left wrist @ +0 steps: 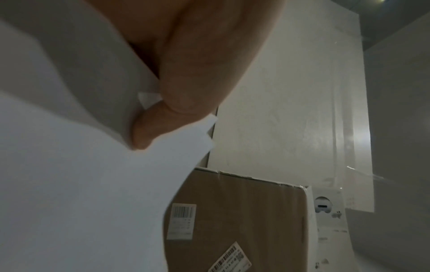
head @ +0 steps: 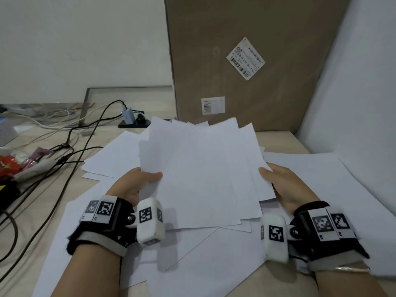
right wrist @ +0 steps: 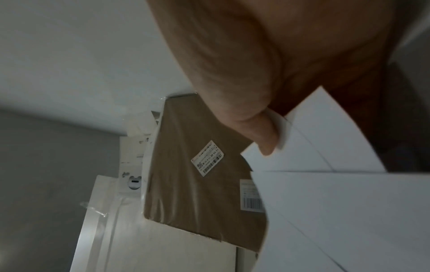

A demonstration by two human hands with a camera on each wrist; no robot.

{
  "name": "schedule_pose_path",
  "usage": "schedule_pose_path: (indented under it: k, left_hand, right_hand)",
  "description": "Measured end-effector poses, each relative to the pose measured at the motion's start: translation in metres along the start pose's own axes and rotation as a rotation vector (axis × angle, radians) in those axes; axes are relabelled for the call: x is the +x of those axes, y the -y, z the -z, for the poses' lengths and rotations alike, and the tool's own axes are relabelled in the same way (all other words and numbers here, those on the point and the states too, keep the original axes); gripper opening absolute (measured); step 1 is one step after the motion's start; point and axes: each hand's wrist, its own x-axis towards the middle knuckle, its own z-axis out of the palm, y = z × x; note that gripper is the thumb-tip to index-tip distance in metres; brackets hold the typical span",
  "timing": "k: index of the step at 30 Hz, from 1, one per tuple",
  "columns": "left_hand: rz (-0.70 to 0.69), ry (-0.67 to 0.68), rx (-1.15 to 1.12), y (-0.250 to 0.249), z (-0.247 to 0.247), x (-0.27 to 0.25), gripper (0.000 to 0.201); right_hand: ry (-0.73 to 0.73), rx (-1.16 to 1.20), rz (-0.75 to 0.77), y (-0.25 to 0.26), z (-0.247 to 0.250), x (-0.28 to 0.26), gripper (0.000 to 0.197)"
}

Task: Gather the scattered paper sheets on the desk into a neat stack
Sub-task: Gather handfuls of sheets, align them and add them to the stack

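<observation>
A fanned bundle of white paper sheets is held up above the desk, its edges uneven. My left hand grips the bundle's left edge, thumb on top. My right hand grips the right edge the same way. The left wrist view shows my thumb pressed on the paper sheets. The right wrist view shows my thumb on the paper sheets. More loose sheets lie spread on the wooden desk beneath and around my hands.
A tall cardboard box stands right behind the papers, with a white panel leaning at the right. Dark cables cross the desk's left side beside a snack wrapper. A power strip sits at the back.
</observation>
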Motion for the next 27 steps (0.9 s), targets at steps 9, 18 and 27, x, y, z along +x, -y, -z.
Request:
schedule_pose_path:
  k: [9, 18, 27]
  left_hand:
    - [0.070, 0.035, 0.131, -0.002, 0.001, 0.002, 0.031]
    - [-0.017, -0.007, 0.029, 0.001, 0.003, 0.002, 0.030]
    - [-0.155, -0.037, -0.107, -0.005, 0.002, -0.007, 0.033]
  right_hand:
    - [-0.110, -0.092, 0.050, -0.004, 0.007, 0.003, 0.027]
    - [-0.293, -0.105, 0.054, -0.012, 0.017, 0.011, 0.011]
    - [-0.356, -0.210, 0.212, -0.008, 0.016, 0.008, 0.019]
